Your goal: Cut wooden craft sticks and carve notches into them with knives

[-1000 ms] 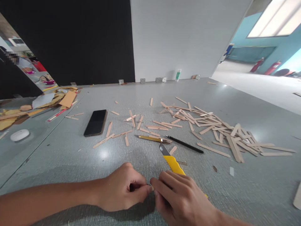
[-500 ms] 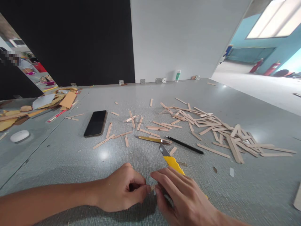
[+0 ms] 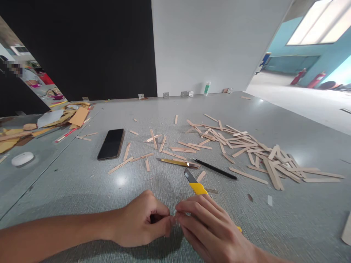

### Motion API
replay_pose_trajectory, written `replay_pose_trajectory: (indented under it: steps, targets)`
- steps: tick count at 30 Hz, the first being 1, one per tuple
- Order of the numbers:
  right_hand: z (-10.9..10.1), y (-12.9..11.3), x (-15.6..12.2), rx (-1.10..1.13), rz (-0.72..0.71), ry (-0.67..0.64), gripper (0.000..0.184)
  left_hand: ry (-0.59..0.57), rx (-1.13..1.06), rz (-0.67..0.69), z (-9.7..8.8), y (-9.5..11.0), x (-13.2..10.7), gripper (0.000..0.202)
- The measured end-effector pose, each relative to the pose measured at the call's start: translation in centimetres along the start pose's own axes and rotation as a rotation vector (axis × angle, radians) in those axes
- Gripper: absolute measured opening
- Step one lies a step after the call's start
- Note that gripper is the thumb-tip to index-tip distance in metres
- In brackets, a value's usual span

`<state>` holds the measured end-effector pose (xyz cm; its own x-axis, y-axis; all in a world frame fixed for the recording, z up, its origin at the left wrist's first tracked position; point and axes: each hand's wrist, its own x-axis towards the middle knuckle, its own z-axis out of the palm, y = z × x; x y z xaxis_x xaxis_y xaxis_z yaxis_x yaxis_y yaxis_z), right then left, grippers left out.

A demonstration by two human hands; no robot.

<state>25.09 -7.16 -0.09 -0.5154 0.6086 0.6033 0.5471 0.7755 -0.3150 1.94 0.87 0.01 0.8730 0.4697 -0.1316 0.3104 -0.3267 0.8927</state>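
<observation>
My left hand [image 3: 148, 221] is closed in a pinch, thumb against bent forefinger, on a small pale piece [image 3: 176, 218] that looks like wood and is mostly hidden. Against that same piece press the fingertips of my right hand [image 3: 210, 226]. A yellow utility knife [image 3: 197, 189] lies within my right hand, its blade pointing away from me and its tail end showing past the knuckles; the fingers hide its middle. Just beyond the blade are a gold craft knife [image 3: 178, 162], a black pen-like tool [image 3: 215, 168] and a short stick piece [image 3: 201, 176].
Many wooden craft sticks [image 3: 246, 146] are heaped at the right. Cut pieces [image 3: 120, 165] lie scattered mid-table near a phone [image 3: 111, 144]. Cardboard scraps [image 3: 78, 116] and a white case [image 3: 22, 159] are on the left. A glue stick [image 3: 206, 88] stands by the back panel.
My right fingers have closed in around the small piece, covering more of it. The utility knife has swung slightly leftward with that hand. My left hand stays almost still.
</observation>
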Motion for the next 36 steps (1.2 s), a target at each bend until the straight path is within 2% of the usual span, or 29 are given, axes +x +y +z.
replay_pose_trajectory:
  steps: [9, 15, 21, 27, 33, 36]
  targets:
    - [0.0, -0.2, 0.2, 0.004, -0.024, -0.038, 0.018, -0.01, 0.016, 0.002, 0.0, -0.2, 0.0, 0.036]
    - [0.2, -0.2, 0.0, -0.043, 0.008, -0.036, 0.022, -0.017, 0.006, 0.0, 0.0, 0.1, 0.0, 0.04]
    - [-0.1, -0.2, 0.6, -0.083, 0.122, 0.059, 0.022, 0.005, -0.04, -0.001, -0.2, 0.4, 0.0, 0.044]
    - [0.3, -0.1, 0.8, -0.123, 0.168, 0.053, 0.021, 0.023, -0.101, 0.004, -0.4, 0.6, 0.0, 0.042]
    - [0.5, -0.3, -0.2, -0.206, 0.221, 0.107, 0.032, 0.048, -0.141, 0.025, -0.4, 0.6, 0.1, 0.041]
    - [0.3, -0.3, -0.1, -0.182, 0.155, 0.089, 0.034, 0.056, -0.138, 0.06, -0.4, 0.4, 0.0, 0.043]
